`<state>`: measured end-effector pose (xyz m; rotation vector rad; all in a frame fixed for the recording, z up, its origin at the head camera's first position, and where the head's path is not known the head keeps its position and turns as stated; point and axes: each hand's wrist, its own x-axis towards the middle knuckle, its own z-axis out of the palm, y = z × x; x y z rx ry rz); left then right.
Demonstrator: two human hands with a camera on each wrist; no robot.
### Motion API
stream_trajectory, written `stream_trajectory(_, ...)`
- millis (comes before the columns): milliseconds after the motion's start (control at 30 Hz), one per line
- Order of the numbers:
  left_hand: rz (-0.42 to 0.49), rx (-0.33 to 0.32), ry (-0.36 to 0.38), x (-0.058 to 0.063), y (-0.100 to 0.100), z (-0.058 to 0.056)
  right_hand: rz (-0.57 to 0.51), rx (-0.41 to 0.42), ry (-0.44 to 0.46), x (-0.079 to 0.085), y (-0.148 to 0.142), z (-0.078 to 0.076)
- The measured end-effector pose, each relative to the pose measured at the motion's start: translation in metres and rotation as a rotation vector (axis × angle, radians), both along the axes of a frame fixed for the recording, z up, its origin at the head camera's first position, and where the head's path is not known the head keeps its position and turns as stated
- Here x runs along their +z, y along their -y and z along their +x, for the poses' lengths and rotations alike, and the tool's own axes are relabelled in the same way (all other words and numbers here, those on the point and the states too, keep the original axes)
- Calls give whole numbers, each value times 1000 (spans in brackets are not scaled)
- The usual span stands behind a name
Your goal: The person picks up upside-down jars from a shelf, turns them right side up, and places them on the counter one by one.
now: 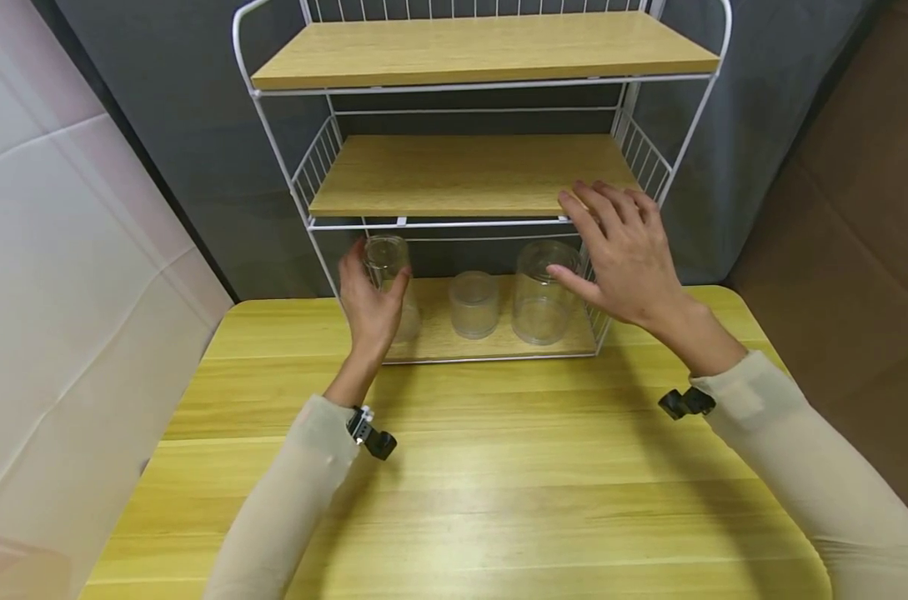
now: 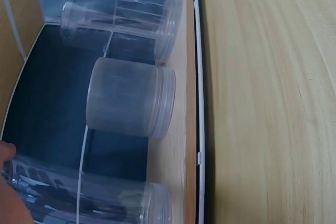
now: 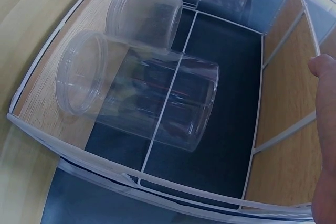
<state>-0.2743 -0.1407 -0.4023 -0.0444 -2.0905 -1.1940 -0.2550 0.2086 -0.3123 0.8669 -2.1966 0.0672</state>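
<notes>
Tall jar [image 1: 386, 260] upright at left end of bottom shelf [image 1: 438, 346]; left hand [image 1: 369, 304] nearer.
Left hand curled round the jar's upper part, thumb on its right side, jar's long axis vertical. Rightward along the shelf: short jar [image 1: 474, 306], then wide jar [image 1: 542, 304] near the right edge. Farthest, right hand [image 1: 624, 258], fingers extended at middle shelf's [image 1: 469, 175] front edge, near right corner; contact unclear.

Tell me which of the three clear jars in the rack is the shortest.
It is the middle jar: squat, while the left jar, held by the left hand, and the right jar are both clearly taller.
</notes>
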Motion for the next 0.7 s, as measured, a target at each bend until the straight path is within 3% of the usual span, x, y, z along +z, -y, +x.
stream_trajectory(267,-21,-32,-32,2,0,6,2,0,-1,1,0,0)
stream_trajectory(400,-29,-53,-58,6,3,15,1,-1,-3,1,1,-1)
stream_trajectory(700,11,-109,-26,11,9,41,-41,12,8,1,2,1)
